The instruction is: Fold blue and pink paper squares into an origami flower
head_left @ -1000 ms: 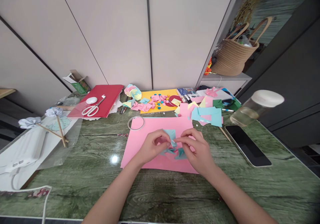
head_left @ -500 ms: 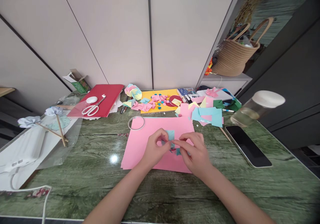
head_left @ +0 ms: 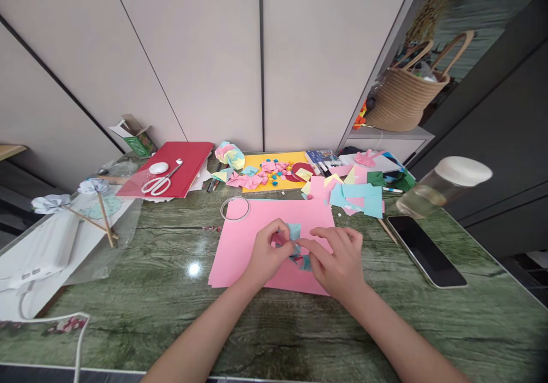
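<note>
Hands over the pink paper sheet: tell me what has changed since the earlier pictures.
The right hand's outer fingers have fanned rightward; nothing was visibly taken or let go. The left hand still pinches the light blue paper; the pink paper sheet and black-screened phone stay put.

Between your pinching fingertips sits a small light-blue paper piece (head_left: 295,232), creased, its upper part standing above your grip, with darker teal and pink folded bits (head_left: 303,262) just below your fingers.
</note>
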Tool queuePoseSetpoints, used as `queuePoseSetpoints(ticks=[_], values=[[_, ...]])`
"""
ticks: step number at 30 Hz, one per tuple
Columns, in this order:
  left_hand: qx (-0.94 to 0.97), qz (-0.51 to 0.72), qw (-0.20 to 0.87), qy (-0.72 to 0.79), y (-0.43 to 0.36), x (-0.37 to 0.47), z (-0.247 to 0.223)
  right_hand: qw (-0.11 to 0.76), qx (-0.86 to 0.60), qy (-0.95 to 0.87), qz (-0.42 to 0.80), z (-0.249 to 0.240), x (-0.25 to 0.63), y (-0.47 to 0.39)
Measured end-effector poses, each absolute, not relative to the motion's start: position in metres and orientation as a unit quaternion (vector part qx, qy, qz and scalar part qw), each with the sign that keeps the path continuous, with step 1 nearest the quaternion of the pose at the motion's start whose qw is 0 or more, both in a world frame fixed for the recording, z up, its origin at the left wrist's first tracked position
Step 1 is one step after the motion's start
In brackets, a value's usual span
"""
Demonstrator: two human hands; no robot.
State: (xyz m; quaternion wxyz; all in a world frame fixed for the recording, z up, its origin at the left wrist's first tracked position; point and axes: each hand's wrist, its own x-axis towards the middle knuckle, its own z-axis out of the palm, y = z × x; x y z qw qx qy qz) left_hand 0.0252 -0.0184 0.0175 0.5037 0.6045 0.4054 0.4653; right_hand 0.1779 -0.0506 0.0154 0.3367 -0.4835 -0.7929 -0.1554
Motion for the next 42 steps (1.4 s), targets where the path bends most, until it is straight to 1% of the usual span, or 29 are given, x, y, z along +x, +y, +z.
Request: queuePoseSetpoints(ticks=[3,5,6,8,11,14,18,23,26,33,37,42], values=[[0.6,0.469,0.514,0.395,-0.018,0.024,0.018,0.341,-0.511,-0.779,-0.127,0.014,0.184,-0.045],[0.599,0.473,0.519,0.386,-0.018,0.023,0.019,0.362,-0.547,-0.751,-0.08,0.016,0.19,-0.041],[0.599,0.474,0.519,0.382,-0.018,0.022,0.02,0.378,-0.562,-0.735,-0.037,0.017,0.193,-0.038],[0.6,0.472,0.519,0.384,-0.017,0.021,0.02,0.404,-0.564,-0.715,0.087,0.022,0.196,-0.036],[0.589,0.465,0.527,0.399,-0.018,0.021,0.019,0.397,-0.524,-0.709,0.255,0.027,0.192,-0.036],[0.571,0.452,0.552,0.407,-0.019,0.024,0.017,0.386,-0.516,-0.698,0.313,0.027,0.183,-0.039],[0.559,0.433,0.575,0.411,-0.02,0.025,0.017,0.379,-0.521,-0.688,0.332,0.023,0.178,-0.04],[0.521,0.42,0.655,0.35,-0.013,0.019,0.016,0.367,-0.545,-0.681,0.323,0.023,0.183,-0.037],[0.509,0.41,0.683,0.325,-0.009,0.017,0.013,0.373,-0.547,-0.675,0.325,0.026,0.186,-0.036],[0.543,0.402,0.663,0.321,-0.007,0.016,0.014,0.355,-0.548,-0.705,0.277,0.024,0.188,-0.037],[0.558,0.395,0.655,0.321,-0.009,0.016,0.018,0.37,-0.543,-0.716,0.237,0.022,0.188,-0.037],[0.575,0.378,0.633,0.355,-0.01,0.017,0.019,0.379,-0.532,-0.728,0.206,0.021,0.186,-0.038]])
